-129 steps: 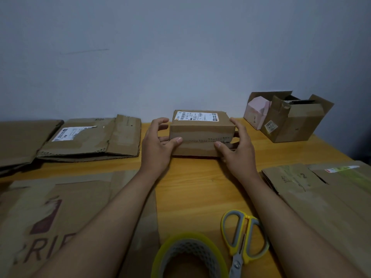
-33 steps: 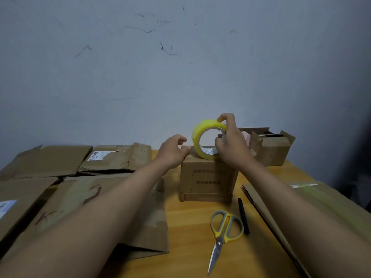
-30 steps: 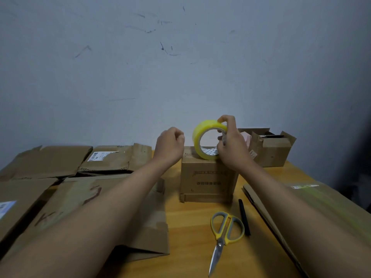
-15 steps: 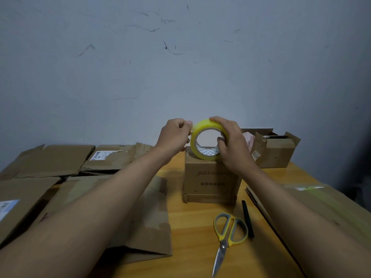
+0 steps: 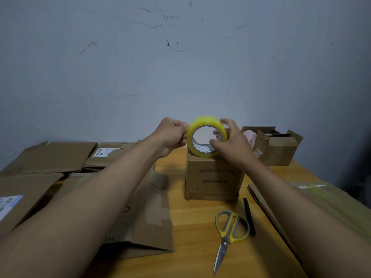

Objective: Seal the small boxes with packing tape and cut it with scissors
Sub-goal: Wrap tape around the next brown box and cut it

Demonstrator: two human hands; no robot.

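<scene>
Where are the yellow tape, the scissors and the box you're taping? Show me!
Yellow tape roll [image 5: 200, 122]: head view, on the top of its yellow outer band.
Scissors [image 5: 222, 227]: head view, on the left yellow handle loop.
Small box [image 5: 214, 183]: head view, on its printed front face.

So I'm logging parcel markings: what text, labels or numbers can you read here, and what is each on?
Nothing is sharp enough to quote.
Small box under the tape roll: a printed line inside a frame, too blurred.
Flattened carton at the back: white shipping label, too small.
Left-edge carton: white label, blurred.
Open box on the right: small sticker, unreadable.
</scene>
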